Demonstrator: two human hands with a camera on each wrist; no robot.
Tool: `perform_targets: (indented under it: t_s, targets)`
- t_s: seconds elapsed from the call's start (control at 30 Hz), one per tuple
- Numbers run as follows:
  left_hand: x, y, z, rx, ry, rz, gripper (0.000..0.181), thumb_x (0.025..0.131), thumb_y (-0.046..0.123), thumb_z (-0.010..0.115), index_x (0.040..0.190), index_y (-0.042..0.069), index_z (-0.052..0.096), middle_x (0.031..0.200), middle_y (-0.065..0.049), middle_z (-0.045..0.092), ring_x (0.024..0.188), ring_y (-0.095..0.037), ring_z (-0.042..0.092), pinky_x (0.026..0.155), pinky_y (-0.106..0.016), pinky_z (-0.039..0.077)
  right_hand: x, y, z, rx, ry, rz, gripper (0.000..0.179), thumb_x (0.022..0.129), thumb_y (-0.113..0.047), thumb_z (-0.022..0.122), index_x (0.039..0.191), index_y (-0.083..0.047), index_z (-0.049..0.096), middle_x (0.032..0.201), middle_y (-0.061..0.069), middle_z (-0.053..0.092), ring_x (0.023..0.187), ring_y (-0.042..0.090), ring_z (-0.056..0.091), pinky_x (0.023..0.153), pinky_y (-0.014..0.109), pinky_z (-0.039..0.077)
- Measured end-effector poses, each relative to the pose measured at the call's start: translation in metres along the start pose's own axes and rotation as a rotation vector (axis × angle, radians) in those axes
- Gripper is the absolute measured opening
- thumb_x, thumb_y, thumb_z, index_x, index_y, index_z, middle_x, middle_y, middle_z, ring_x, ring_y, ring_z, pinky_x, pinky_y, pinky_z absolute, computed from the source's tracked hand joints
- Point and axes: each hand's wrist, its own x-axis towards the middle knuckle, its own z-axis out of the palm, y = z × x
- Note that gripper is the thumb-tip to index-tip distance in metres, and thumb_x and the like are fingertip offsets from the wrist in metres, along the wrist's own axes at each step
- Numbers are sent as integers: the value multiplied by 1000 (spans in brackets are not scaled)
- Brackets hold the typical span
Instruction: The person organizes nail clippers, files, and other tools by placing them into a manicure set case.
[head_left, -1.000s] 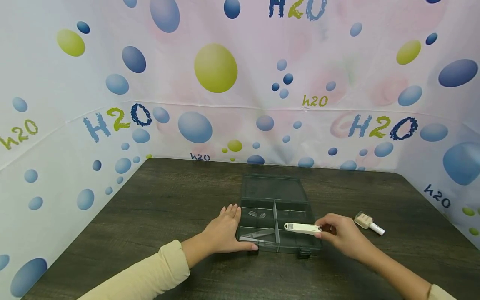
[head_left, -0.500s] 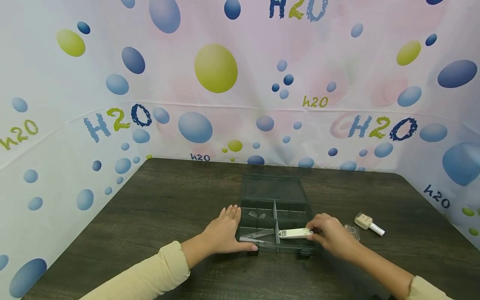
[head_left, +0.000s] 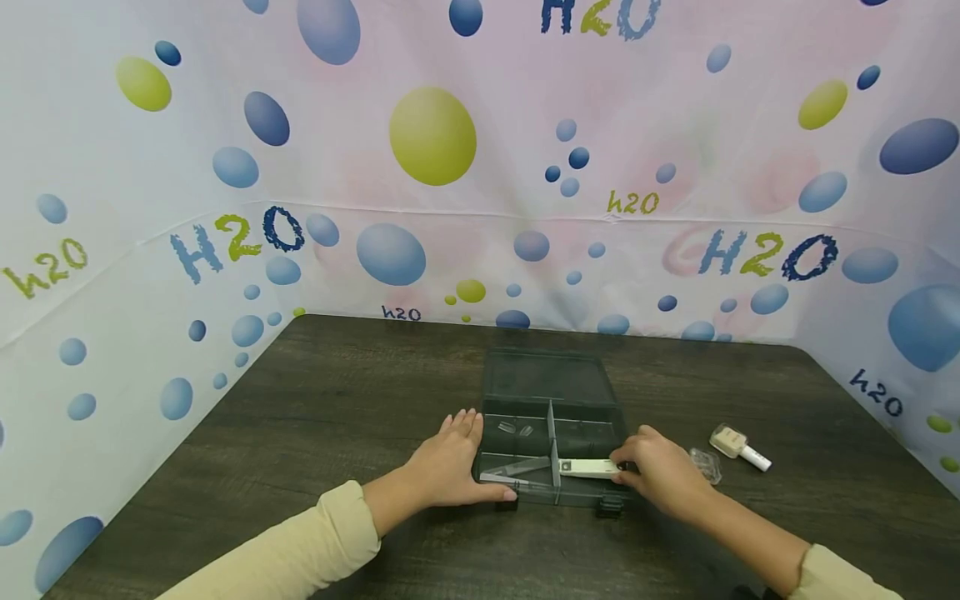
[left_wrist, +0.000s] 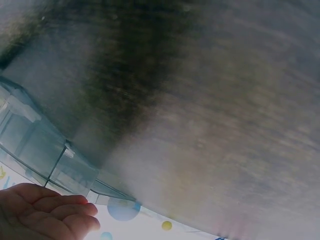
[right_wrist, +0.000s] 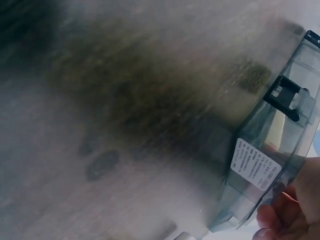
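A dark see-through organizer box (head_left: 551, 498) lies with its lid (head_left: 551, 375) folded back. At the front right compartment my right hand (head_left: 663, 471) pinches the right end of a cream-coloured nail clipper (head_left: 587, 468), which lies level across the compartment. My left hand (head_left: 446, 467) rests against the box's left side, fingers straight and thumb along the front edge. Thin flat strips (head_left: 517, 469) lie in the front left compartment, and small clear pieces (head_left: 507, 427) in the back left one. In the right wrist view, the box wall with a white label (right_wrist: 256, 164) is beside my right fingers.
Right of my right hand lies a clear plastic piece (head_left: 705, 465). Beyond it a nail polish bottle (head_left: 727, 441) with a white cap lies on its side. Black latches (head_left: 610, 504) stick out at the box's front. A printed curtain (head_left: 540, 275) stands behind the dark table (head_left: 360, 375).
My right hand has moved left and brought the nail clipper down into the front right compartment. The clear piece behind that hand has come into sight. My left hand stays put.
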Motion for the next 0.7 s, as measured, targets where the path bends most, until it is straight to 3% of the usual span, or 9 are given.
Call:
perform_targets:
  t_s: [0.2,0.43,0.53,0.7]
  targets:
    - [0,-1,1,-5,-2,0,106,76,70,57,144,-5,26,149,-24,27,139,-35,25,114,-46,25,1,-3,2,-16,-28,48,18,67,-11,79,83,-14,74,84,-3,71,69,7,44,51,16,36]
    - [0,0,2,-1,-3,-1,106,76,70,56,144,-5,26,149,-24,27,139,-35,26,113,-46,25,-3,1,-2,35,28,43,18,68,-13,79,85,-12,73,85,-2,70,71,8,49,54,18,41]
    - [-1,0,2,-3,0,0,106,76,70,57,144,-5,26,148,-24,28,139,-35,26,113,-46,25,-6,5,-7,75,90,37,16,70,-12,77,85,-12,73,85,-3,69,72,9,51,57,19,44]
    - [0,0,2,-8,4,1,106,76,69,57,143,-6,26,148,-25,27,139,-35,26,113,-46,25,-13,14,-13,121,277,17,16,70,-7,77,85,-12,72,84,-4,68,71,10,54,57,22,47]
